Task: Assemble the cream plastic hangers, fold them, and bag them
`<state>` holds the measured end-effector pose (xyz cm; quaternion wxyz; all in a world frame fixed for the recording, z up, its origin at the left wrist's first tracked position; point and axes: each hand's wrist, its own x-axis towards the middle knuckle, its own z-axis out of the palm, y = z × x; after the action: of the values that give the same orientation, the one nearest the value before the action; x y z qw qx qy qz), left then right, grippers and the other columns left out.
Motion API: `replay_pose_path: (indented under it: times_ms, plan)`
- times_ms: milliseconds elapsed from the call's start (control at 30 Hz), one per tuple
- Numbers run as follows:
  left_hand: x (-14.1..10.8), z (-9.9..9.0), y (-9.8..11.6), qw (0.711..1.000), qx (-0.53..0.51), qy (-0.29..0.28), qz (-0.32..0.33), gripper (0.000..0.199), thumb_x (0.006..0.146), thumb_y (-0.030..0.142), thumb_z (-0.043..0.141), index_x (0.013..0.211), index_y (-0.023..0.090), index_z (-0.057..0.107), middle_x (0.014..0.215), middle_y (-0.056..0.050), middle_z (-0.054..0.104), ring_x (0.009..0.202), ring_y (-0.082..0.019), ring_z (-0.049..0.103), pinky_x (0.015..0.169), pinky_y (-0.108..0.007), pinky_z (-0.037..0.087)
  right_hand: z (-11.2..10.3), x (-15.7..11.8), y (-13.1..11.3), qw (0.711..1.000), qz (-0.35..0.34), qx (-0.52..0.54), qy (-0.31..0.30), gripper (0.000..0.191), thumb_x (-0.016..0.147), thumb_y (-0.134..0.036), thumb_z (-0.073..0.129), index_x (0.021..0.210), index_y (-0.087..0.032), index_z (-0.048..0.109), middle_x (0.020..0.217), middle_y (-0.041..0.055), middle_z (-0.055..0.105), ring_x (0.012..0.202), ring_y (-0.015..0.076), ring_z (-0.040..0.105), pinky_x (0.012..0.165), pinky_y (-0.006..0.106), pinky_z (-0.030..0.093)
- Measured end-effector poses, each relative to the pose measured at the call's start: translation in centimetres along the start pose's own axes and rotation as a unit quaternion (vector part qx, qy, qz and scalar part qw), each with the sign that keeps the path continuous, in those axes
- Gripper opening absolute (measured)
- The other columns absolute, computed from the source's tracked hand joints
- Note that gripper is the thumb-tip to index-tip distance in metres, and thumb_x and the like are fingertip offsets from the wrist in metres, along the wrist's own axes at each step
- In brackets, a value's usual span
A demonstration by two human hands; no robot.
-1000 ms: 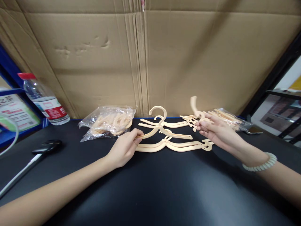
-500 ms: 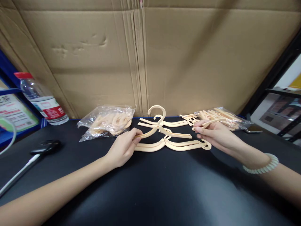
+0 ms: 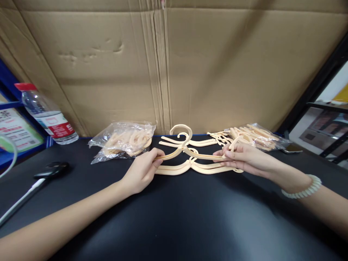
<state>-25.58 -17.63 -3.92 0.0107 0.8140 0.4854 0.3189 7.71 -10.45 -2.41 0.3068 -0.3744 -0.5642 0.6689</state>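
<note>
My left hand [image 3: 143,170] is closed on the left arm of a cream plastic clothes hanger [image 3: 202,156], raised above the table with its hook up. In my right hand [image 3: 241,157], fingers pinched together, is a slim curved cream strip [image 3: 234,143] that points upward. Its lower end meets the tip of the hanger's right arm, and my fingers partly hide that spot. Beneath lies a second cream hanger [image 3: 174,169] on the black tabletop, its right end partly covered by my right hand. Farther back rests another hanger [image 3: 199,143].
A clear bag of cream hook pieces [image 3: 122,141] lies at back left, and a bag of cream strips [image 3: 254,134] at back right. Cardboard [image 3: 231,65] stands behind. On the left are a red-capped bottle [image 3: 51,117] and a black device [image 3: 51,169] with a white cable.
My right hand has moved slightly left, bringing the strip to the tip of the hanger's right arm. The strip has tipped from nearly level to upright. My left hand stays put.
</note>
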Motion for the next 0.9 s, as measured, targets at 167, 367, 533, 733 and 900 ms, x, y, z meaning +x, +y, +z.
replay_pose_path:
  times_ms: [167, 367, 533, 733, 900]
  plan:
    - [0.01, -0.06, 0.04, 1.000, 0.004, 0.002, 0.011, 0.014, 0.096, 0.025, 0.038, 0.093, 0.019, 0.050, 0.072, 0.001, 0.057, 0.063, -0.016, 0.056, 0.061, -0.026, 0.042, -0.12, 0.05, 0.07, 0.999, 0.025, 0.019, -0.037, 0.027, 0.072, -0.033, 0.080, 0.076, -0.017, 0.060, 0.080, 0.0042, 0.072, 0.082, 0.0162, 0.071, 0.088, 0.033, 0.055]
    - [-0.02, -0.08, 0.15, 1.000, 0.008, 0.007, 0.010, 0.014, 0.096, 0.025, 0.038, 0.092, 0.019, 0.050, 0.076, -0.001, 0.060, 0.066, -0.017, 0.058, 0.062, -0.027, 0.044, 0.00, -0.01, -0.02, 0.998, 0.035, 0.016, -0.046, 0.025, 0.072, -0.034, 0.080, 0.074, -0.016, 0.062, 0.075, 0.0035, 0.071, 0.077, 0.0154, 0.069, 0.085, 0.032, 0.055]
    - [0.01, -0.14, 0.30, 1.000, 0.010, 0.006, 0.005, 0.015, 0.095, 0.025, 0.038, 0.092, 0.019, 0.051, 0.077, -0.002, 0.061, 0.067, -0.017, 0.058, 0.063, -0.027, 0.045, -0.09, 0.03, 0.00, 0.998, 0.042, 0.008, -0.039, 0.027, 0.070, -0.035, 0.081, 0.073, -0.016, 0.062, 0.077, 0.0044, 0.071, 0.080, 0.0171, 0.070, 0.086, 0.035, 0.056]
    - [0.03, -0.06, 0.20, 1.000, 0.010, 0.007, 0.014, 0.013, 0.095, 0.024, 0.038, 0.091, 0.020, 0.050, 0.075, -0.001, 0.060, 0.066, -0.017, 0.058, 0.063, -0.027, 0.044, 0.08, 0.02, 0.20, 1.000, 0.020, -0.003, -0.023, 0.029, 0.067, -0.036, 0.083, 0.069, -0.016, 0.061, 0.075, 0.0043, 0.072, 0.074, 0.0150, 0.069, 0.082, 0.031, 0.056]
    - [-0.02, 0.01, 0.04, 1.000, 0.009, 0.004, 0.018, 0.013, 0.095, 0.023, 0.038, 0.092, 0.020, 0.050, 0.075, 0.000, 0.060, 0.066, -0.016, 0.058, 0.063, -0.027, 0.044, 0.56, -0.03, 0.19, 0.999, -0.013, -0.024, 0.032, 0.034, 0.063, -0.041, 0.085, 0.070, -0.017, 0.062, 0.071, 0.0050, 0.072, 0.072, 0.0152, 0.069, 0.075, 0.028, 0.057]
